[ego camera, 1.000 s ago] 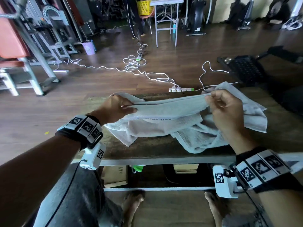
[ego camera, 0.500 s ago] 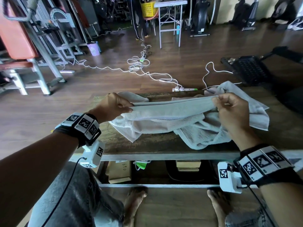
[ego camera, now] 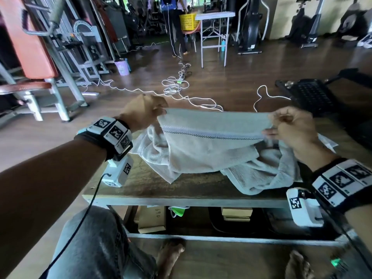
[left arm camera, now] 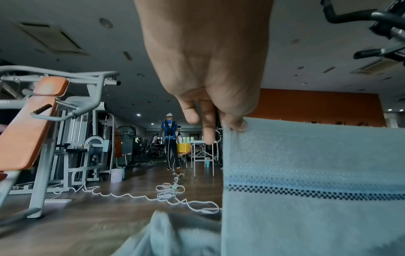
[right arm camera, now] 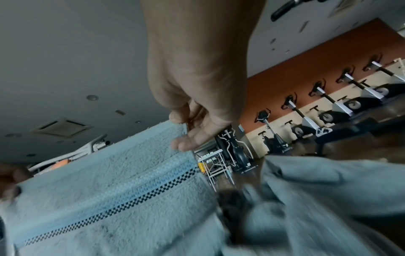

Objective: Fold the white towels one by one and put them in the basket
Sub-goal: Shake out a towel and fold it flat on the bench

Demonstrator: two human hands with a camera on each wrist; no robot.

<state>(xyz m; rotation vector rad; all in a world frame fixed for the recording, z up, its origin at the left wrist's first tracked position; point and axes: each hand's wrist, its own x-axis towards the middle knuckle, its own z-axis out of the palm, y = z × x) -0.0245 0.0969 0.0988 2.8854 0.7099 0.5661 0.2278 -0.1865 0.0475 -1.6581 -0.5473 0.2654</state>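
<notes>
Gym floor behind, low table (ego camera: 153, 184) below: the towel (ego camera: 209, 146) is stretched left-to-right, one top corner pinched by the left hand (ego camera: 144, 111), the other by the right hand (ego camera: 291, 125).

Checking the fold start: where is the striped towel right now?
In the head view, the striped towel hangs centre, stretched between the left hand and right hand above the table.

Gym hall, dark wood floor, dim daylight.
Orange-padded weight bench (ego camera: 30, 43) on a grey frame at upper left; white cable (ego camera: 173, 89) snakes across the floor centre. White folding table (ego camera: 214, 35) at upper centre, yellow crate (ego camera: 188, 21) beside it. Exercise bikes (right arm camera: 324, 104) line an orange-and-cream wall (right arm camera: 306, 72). Grey ceiling (left arm camera: 76, 43) with recessed lights.
</notes>
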